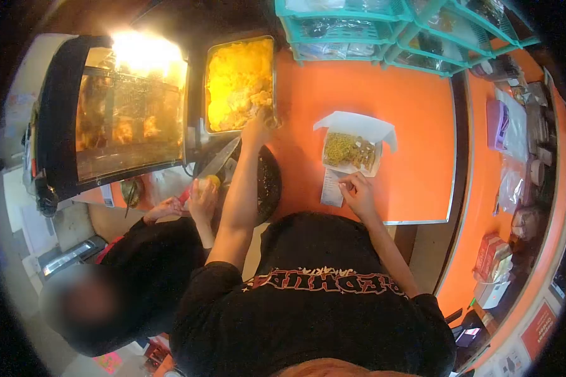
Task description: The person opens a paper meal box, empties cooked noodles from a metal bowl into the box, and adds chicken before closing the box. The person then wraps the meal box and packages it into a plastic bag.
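Note:
My left hand (256, 130) reaches to the near right corner of a metal tray (241, 39) heaped with yellow food (236, 75). Its fingers look closed around something by a small ring-like shape; what that is I cannot make out. My right hand (359, 195) hovers or rests by the near edge of an open white takeaway box (353, 122), fingers loosely bent and partly apart. Yellow-green noodle-like food with brown pieces (349, 151) fills the box. A printed paper slip (331, 188) lies beside it, close to my right fingertips.
To my left a co-worker's hands (201, 200) are at a knife (224, 157) and a small yellow thing, over a round black surface (270, 185). A lit glass food cabinet (129, 119) stands far left. Teal baskets (352, 29) line the orange counter's (415, 182) back.

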Demonstrator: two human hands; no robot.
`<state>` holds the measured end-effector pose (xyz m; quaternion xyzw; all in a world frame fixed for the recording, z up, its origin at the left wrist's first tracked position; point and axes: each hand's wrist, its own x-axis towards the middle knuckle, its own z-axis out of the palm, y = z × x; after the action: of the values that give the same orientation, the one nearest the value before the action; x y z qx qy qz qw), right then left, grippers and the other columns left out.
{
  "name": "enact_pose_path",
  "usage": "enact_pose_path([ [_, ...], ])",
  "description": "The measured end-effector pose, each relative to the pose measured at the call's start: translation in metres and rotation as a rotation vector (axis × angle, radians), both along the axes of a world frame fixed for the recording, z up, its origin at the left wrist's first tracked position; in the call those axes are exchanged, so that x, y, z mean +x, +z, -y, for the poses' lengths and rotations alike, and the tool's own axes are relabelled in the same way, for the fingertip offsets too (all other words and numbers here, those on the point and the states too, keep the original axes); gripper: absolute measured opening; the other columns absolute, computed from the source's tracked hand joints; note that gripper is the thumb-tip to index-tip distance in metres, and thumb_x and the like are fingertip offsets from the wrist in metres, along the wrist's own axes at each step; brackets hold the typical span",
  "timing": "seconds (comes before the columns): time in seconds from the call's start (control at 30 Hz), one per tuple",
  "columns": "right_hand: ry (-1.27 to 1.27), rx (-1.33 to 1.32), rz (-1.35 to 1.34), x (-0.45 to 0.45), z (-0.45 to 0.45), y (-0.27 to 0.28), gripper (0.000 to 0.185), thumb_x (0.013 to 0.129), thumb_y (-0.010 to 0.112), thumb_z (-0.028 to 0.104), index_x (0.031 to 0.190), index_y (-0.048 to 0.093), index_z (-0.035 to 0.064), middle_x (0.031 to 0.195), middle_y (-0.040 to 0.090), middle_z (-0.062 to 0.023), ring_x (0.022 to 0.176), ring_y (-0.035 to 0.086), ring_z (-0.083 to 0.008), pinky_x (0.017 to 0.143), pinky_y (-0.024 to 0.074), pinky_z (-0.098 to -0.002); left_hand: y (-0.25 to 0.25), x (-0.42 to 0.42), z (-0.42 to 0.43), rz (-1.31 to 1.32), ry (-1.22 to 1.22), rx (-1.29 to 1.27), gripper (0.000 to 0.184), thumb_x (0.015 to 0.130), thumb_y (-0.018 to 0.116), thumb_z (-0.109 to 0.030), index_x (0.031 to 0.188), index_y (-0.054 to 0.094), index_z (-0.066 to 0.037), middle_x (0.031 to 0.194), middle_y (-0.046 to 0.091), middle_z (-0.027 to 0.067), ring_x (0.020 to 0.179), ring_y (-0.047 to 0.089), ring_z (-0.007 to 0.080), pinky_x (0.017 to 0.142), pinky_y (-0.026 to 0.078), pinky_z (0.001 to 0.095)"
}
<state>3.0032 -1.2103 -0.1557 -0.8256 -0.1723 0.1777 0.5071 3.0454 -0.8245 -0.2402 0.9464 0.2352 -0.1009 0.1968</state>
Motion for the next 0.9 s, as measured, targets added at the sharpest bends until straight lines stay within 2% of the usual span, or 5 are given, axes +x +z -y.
enact_pose_path([
  [0.23, -0.046, 0.016, 0.061, -0.001, 0.013, -0.010, 0.014, 0.081, 0.072, 0.007, 0.095, 0.070, 0.0055, 0.087, 0.060, -0.0099, 0.073, 0.060, -0.0208, 0.067, 0.0497, -0.0312, 0.013, -0.018, -0.017, 0.272, 0.138, -0.153, 0.056, 0.090, 0.062, -0.033, 0.139, 0.044, -0.013, 0.108, 0.069, 0.0233, 0.104, 0.065, 0.0411, 0.082, 0.053, 0.0488],
  [0.43, 0.048, 0.006, 0.006, -0.002, -0.006, -0.005, 0.013, 0.083, 0.073, 0.006, 0.095, 0.069, 0.0031, 0.085, 0.057, -0.0073, 0.067, 0.055, -0.0154, 0.061, 0.0450, -0.0283, 0.036, 0.001, 0.010, -0.133, 0.038, 0.083, 0.048, 0.086, 0.064, -0.033, 0.128, 0.050, -0.014, 0.102, 0.069, 0.0239, 0.100, 0.066, 0.0427, 0.078, 0.053, 0.0509],
  [0.63, 0.044, -0.006, -0.047, -0.004, -0.009, -0.013, 0.016, 0.084, 0.071, 0.015, 0.097, 0.070, 0.0059, 0.091, 0.062, -0.0088, 0.073, 0.059, -0.0213, 0.069, 0.0494, -0.0331, -0.014, -0.012, -0.002, -0.076, 0.017, -0.125, 0.052, 0.092, 0.061, -0.028, 0.141, 0.051, -0.013, 0.109, 0.068, 0.0265, 0.109, 0.065, 0.0390, 0.087, 0.053, 0.0423],
  [0.73, 0.056, -0.014, -0.039, -0.006, -0.011, -0.021, 0.016, 0.083, 0.072, 0.014, 0.097, 0.070, 0.0058, 0.092, 0.063, -0.0087, 0.074, 0.060, -0.0215, 0.070, 0.0496, -0.0328, -0.057, -0.010, -0.024, 0.130, 0.038, -0.535, 0.039, 0.096, 0.058, -0.029, 0.126, 0.058, -0.003, 0.098, 0.071, 0.0193, 0.090, 0.068, 0.0337, 0.072, 0.054, 0.0397],
  [0.9, 0.071, 0.031, 0.027, -0.004, -0.018, -0.015, 0.013, 0.084, 0.073, 0.011, 0.095, 0.070, 0.0039, 0.088, 0.061, -0.0074, 0.070, 0.056, -0.0174, 0.065, 0.0460, -0.0303, -0.079, -0.021, -0.060, -0.030, 0.537, -1.612, 0.011, 0.099, 0.054, -0.018, 0.097, 0.057, -0.008, 0.071, 0.056, 0.0017, 0.052, 0.048, 0.0143, 0.042, 0.033, 0.0294],
])
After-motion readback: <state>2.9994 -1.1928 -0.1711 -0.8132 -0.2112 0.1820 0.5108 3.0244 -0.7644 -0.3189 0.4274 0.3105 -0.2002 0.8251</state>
